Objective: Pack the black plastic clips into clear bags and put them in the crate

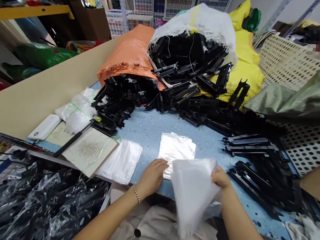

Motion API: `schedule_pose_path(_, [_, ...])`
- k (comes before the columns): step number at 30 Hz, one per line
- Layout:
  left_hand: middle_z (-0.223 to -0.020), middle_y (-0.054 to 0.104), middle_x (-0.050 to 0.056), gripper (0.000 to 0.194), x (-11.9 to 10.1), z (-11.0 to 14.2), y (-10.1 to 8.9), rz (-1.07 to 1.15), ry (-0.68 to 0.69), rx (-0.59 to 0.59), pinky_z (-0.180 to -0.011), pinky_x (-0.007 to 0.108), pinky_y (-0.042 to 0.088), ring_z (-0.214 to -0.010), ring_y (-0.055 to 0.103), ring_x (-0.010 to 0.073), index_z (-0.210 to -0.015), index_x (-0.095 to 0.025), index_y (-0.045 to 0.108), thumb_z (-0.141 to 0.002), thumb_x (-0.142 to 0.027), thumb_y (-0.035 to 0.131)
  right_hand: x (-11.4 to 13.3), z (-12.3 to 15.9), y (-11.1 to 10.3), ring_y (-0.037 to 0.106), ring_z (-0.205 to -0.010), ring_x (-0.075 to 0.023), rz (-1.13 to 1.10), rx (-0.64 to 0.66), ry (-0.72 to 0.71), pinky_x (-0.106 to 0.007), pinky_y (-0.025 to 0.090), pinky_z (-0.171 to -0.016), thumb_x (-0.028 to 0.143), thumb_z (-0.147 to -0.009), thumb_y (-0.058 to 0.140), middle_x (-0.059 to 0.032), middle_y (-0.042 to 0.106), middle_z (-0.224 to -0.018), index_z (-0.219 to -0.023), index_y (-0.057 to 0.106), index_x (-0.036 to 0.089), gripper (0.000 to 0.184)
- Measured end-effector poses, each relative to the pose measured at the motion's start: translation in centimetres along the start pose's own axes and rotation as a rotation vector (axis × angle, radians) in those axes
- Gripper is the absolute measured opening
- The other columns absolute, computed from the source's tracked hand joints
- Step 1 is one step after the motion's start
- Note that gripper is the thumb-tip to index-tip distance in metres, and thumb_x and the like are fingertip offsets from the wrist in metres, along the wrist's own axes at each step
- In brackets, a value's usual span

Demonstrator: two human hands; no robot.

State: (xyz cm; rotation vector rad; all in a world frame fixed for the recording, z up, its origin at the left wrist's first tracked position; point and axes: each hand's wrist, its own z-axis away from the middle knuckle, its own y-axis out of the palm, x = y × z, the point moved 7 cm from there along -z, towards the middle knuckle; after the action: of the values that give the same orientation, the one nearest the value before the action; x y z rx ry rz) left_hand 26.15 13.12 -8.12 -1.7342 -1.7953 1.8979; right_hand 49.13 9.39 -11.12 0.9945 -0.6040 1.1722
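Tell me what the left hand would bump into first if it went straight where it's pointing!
The left hand would probably meet the flat stack of shiny, clear plastic bags first; its fingertips are at the edge, maybe touching.

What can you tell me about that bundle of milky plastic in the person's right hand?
The bundle looks like thin, cloudy, part see-through plastic in several loose layers. It hangs at a slant, fanned at the top and narrowing towards the bottom, over the person's lap. The right hand grips its upper right edge. Its upper left part covers a corner of the shiny flat stack; whether they touch I can't tell.
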Motion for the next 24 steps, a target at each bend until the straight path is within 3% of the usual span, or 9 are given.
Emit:
schedule_pose_path(5, [-0.121, 0.064, 0.01, 0.039, -0.8, -0.2, -0.2, 0.046, 0.111, 0.034, -0.102, 0.044, 0.046, -0.114, 0.057, 0.0242, -0.114, -0.018, 0.061, -0.078, -0.006, 0.051, 3.3, -5.0, 2.2, 0.068, -0.072, -0.0246, 0.035, -0.044, -0.084, -0.037, 0.054, -0.069, 0.037, -0.051, 0.083, -0.0067, 0.074, -0.083, -0.089, 0.07, 0.021, 0.043])
schedule_pose_path(8, [-0.114, 0.067, 0.01, 0.039, -1.1, -0.1, -0.8, 0.039, 0.14, -0.008, -0.097, 0.041, 0.051, -0.111, 0.059, 0.0237, -0.114, -0.018, 0.062, -0.079, -0.007, 0.049, 4.2, -7.2, 3.1, 0.067, -0.072, -0.0223, 0.147, -0.066, -0.049, -0.035, 0.054, -0.071, 0.033, -0.057, 0.081, -0.0055, 0.074, -0.08, -0.086, 0.07, 0.018, 0.035])
schedule_pose_path(10, [-0.112, 0.067, 0.012, 0.037, -1.3, 0.4, -0.8, -0.012, 0.166, -0.013, -0.096, 0.041, 0.051, -0.11, 0.059, 0.0241, -0.112, -0.015, 0.062, -0.079, -0.007, 0.049, 4.7, -7.7, 3.2, 0.067, -0.074, -0.0214, 0.19, -0.065, -0.047, -0.034, 0.054, -0.072, 0.032, -0.059, 0.08, -0.0044, 0.074, -0.083, -0.09, 0.07, 0.018, 0.036])
schedule_pose_path(13, [-0.108, 0.067, 0.015, 0.03, -1.6, 1.0, -0.4, -0.106, 0.177, 0.005, -0.101, 0.043, 0.048, -0.11, 0.059, 0.024, -0.106, -0.013, 0.064, -0.081, -0.007, 0.048, 5.5, -7.7, 3.2, 0.066, -0.089, -0.0205, 0.245, -0.03, -0.103, -0.033, 0.052, -0.081, 0.031, -0.063, 0.077, -0.002, 0.072, -0.103, -0.118, 0.061, 0.026, 0.057])
schedule_pose_path(16, [-0.104, 0.068, 0.014, 0.026, -2.3, 1.7, -1.0, -0.171, 0.14, 0.011, -0.103, 0.043, 0.047, -0.11, 0.059, 0.023, -0.099, -0.013, 0.064, -0.082, -0.006, 0.047, 5.9, -7.7, 2.3, 0.065, -0.096, -0.0226, 0.431, -0.111, -0.178, -0.035, 0.052, -0.084, 0.033, -0.068, 0.072, -0.0038, 0.069, -0.111, -0.127, 0.054, 0.027, 0.062])
schedule_pose_path(19, [-0.109, 0.067, 0.012, 0.03, -3.2, 3.3, -3.3, -0.167, 0.082, -0.014, -0.099, 0.037, 0.05, -0.11, 0.059, 0.0204, -0.106, -0.014, 0.062, -0.083, -0.005, 0.045, 6.4, -7.3, 0.5, 0.063, -0.097, -0.0284, 0.771, -0.35, -0.244, -0.043, 0.05, -0.086, 0.037, -0.071, 0.066, -0.0098, 0.068, -0.108, -0.126, 0.056, 0.02, 0.059])
schedule_pose_path(21, [-0.106, 0.067, 0.009, 0.031, -2.7, 4.8, -5.8, -0.165, -0.034, -0.106, -0.09, 0.035, 0.054, -0.102, 0.062, 0.019, -0.108, -0.017, 0.061, -0.085, -0.006, 0.044, 7.1, -6.5, 0.1, 0.059, -0.105, -0.0335, 1.002, -0.53, -0.32, -0.051, 0.045, -0.092, 0.039, -0.072, 0.066, -0.0142, 0.064, -0.113, -0.132, 0.05, 0.017, 0.066])
schedule_pose_path(23, [-0.099, 0.067, 0.007, 0.027, -1.1, 6.7, -8.5, -0.204, -0.209, -0.257, -0.084, 0.036, 0.054, -0.095, 0.062, 0.0192, -0.103, -0.018, 0.061, -0.086, -0.008, 0.043, 7.8, -5.6, 1.4, 0.053, -0.113, -0.0358, 1.127, -0.612, -0.433, -0.055, 0.041, -0.096, 0.039, -0.074, 0.064, -0.0168, 0.059, -0.12, -0.136, 0.046, 0.018, 0.067])
schedule_pose_path(24, [-0.097, 0.066, 0.008, 0.025, -0.1, 7.6, -9.7, -0.242, -0.297, -0.33, -0.083, 0.037, 0.054, -0.094, 0.062, 0.02, -0.1, -0.018, 0.061, -0.087, -0.009, 0.043, 7.7, -5.4, 2.8, 0.052, -0.115, -0.0348, 1.132, -0.578, -0.48, -0.053, 0.041, -0.096, 0.04, -0.077, 0.061, -0.0166, 0.058, -0.122, -0.134, 0.048, 0.019, 0.062])
